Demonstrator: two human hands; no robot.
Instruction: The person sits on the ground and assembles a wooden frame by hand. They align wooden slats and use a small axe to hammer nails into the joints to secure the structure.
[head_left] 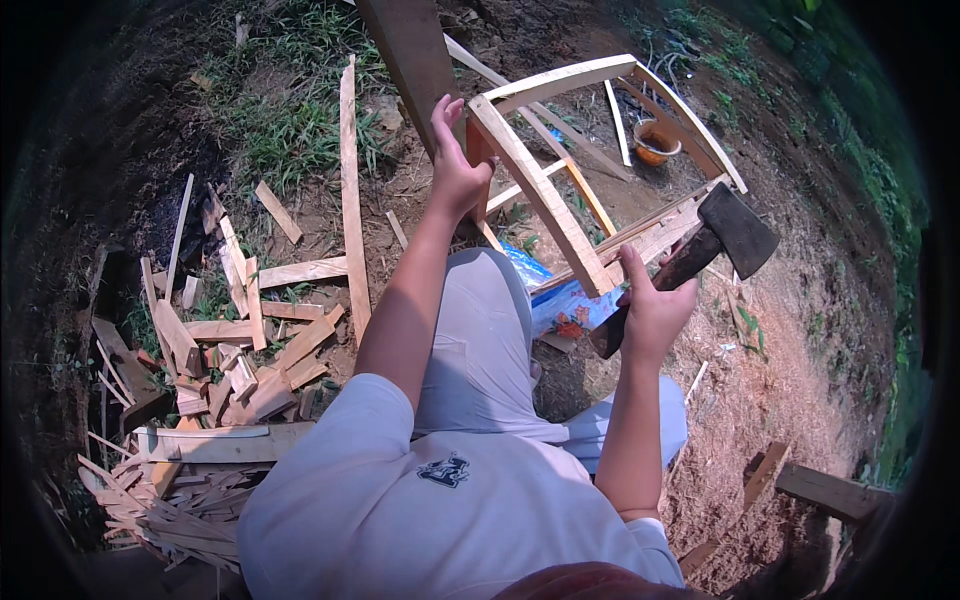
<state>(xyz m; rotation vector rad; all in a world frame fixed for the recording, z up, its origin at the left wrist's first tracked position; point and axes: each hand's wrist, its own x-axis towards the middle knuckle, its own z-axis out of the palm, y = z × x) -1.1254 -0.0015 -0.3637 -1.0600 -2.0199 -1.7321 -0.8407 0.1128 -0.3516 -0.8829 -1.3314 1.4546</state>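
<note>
A wooden frame (540,190) of pale curved and straight bars stands tilted in front of me. My left hand (462,170) is at its upper left corner, thumb and fingers on either side of a reddish-brown upright (478,160), fingers mostly straight. My right hand (655,305) is closed around the dark handle of an axe (738,232). The axe's dark, worn head points away to the right, and the handle's butt shows below my fingers. My right thumb lies close by the frame's near end; whether it touches the wood is unclear.
A thick beam (410,55) rises just beyond my left hand. Cut offcuts (260,385) and thin splints (190,515) are piled on the left. A long pale strip (352,200) lies on the dirt. An orange bowl (656,142) sits beyond the frame; a block (830,492) lies lower right.
</note>
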